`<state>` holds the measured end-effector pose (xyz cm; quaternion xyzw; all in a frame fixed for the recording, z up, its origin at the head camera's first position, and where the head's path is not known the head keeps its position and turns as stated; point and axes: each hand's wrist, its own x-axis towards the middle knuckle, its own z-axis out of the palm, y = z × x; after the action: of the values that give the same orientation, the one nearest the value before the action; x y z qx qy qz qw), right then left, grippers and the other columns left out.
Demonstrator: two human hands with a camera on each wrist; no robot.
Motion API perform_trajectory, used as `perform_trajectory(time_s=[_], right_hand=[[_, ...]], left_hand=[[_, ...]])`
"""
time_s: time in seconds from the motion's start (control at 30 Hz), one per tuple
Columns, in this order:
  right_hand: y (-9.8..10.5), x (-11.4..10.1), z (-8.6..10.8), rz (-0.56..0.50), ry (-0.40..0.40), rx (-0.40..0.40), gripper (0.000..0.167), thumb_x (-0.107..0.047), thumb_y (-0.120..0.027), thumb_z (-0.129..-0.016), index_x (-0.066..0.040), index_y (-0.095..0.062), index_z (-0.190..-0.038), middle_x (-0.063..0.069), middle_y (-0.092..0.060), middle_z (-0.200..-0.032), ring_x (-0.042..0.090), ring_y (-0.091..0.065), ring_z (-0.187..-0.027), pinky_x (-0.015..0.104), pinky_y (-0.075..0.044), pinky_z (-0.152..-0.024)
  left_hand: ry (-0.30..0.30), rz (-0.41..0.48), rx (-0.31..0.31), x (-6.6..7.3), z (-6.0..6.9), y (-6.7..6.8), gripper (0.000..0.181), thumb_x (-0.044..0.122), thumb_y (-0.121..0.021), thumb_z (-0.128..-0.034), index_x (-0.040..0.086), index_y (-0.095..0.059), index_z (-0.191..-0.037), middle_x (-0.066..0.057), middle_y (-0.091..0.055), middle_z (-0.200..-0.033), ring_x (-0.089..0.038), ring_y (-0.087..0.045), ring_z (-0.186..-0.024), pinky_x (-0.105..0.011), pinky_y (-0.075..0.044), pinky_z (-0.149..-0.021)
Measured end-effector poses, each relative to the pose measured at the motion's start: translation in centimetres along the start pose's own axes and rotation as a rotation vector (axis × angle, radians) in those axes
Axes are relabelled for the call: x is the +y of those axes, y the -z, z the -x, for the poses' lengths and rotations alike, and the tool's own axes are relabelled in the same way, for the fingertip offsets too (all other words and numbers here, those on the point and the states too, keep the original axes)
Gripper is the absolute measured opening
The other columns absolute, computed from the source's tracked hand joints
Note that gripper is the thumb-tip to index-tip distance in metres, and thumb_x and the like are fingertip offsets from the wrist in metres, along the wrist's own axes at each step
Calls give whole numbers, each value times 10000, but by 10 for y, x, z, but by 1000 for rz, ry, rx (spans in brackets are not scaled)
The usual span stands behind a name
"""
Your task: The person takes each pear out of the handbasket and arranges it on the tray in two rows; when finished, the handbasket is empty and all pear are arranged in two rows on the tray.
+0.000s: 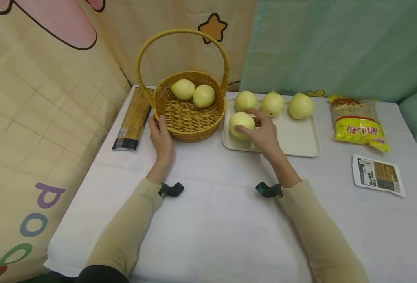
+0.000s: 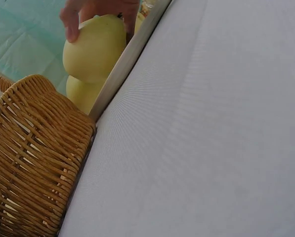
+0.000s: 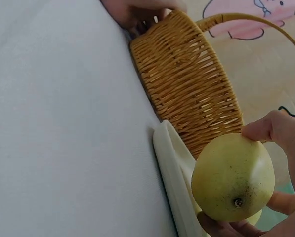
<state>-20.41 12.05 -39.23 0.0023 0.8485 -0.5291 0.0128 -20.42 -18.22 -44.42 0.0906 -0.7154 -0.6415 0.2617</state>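
Note:
My right hand (image 1: 265, 133) grips a pale yellow-green pear (image 1: 241, 125) over the left end of a cream tray (image 1: 300, 149), thumb on the near side and fingers on the far side. In the right wrist view that pear (image 3: 233, 177) shows its dark, speckled end. Several more pears, such as the one (image 1: 301, 106) at the right, sit along the tray's far side. My left hand (image 1: 162, 139) holds the left side of a wicker basket (image 1: 194, 135), thumb at the rim. Two pears (image 1: 203, 96) lie inside the basket, under its tall arched handle (image 1: 181, 31).
Left of the basket lies a long dark-ended packet (image 1: 130, 122), partly behind it. At the right are a yellow printed bag (image 1: 358, 124) and a small white-edged pouch (image 1: 379, 175). Printed curtains (image 1: 318, 47) hang behind the white-covered table (image 1: 212, 228).

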Motion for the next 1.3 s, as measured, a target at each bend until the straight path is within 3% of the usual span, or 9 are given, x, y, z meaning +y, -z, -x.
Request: perform_trajectory(time_s=[0.2, 0.43, 0.63, 0.83, 1.13, 1.3], right_hand=[[-8, 8, -1, 107, 10, 1, 679, -423, -840, -870, -115, -615, -1432, 152, -645, -1392, 327, -596, -1248, 478, -463, -1019], [-9, 2, 2, 237, -33, -92, 826, -641, -679, -911, -70, -535, -1490, 207, -572, -1373, 336, -534, -1227, 488, -444, -1004], [-7, 2, 1, 264, -29, -87, 846, -678, -609, -935, -24, -557, -1467, 233, -566, -1351, 358, -527, -1241, 519, -438, -1027], [-2, 1, -1, 232, -71, -69, 888, -761, -515, -955, -40, -570, -1471, 210, -579, -1454, 376, -542, -1336, 550, -443, -1106], [12, -3, 0, 177, -74, -63, 840, -751, -501, -974, -64, -590, -1449, 195, -606, -1460, 381, -594, -1304, 544, -463, -1099], [21, -7, -1, 106, -48, 23, 776, -709, -539, -985, -72, -622, -1421, 143, -644, -1428, 326, -640, -1222, 490, -495, -1046]], left_hand=[[-3, -8, -2, 0, 0, 0, 534, 429, -423, -1130, 58, -456, -1513, -179, -577, -1444, -288, -561, -1309, -330, -422, -1068], [0, -14, 5, 1, 1, 2, 534, 434, -424, -1129, 59, -460, -1508, -173, -580, -1429, -280, -566, -1287, -336, -427, -1056], [-5, -10, -1, 1, -1, 1, 517, 418, -430, -1130, 60, -469, -1501, -187, -582, -1425, -290, -567, -1285, -316, -421, -1045], [3, 11, 3, 1, -1, -1, 495, 375, -438, -1134, 56, -468, -1512, -192, -582, -1434, -304, -564, -1304, -324, -410, -1049], [-7, 22, 0, -1, -1, -1, 503, 362, -437, -1136, 38, -454, -1520, -206, -574, -1438, -320, -562, -1303, -323, -411, -1045], [-6, 6, -3, -1, -1, -1, 520, 413, -433, -1130, 68, -452, -1519, -185, -572, -1444, -288, -563, -1304, -313, -427, -1059]])
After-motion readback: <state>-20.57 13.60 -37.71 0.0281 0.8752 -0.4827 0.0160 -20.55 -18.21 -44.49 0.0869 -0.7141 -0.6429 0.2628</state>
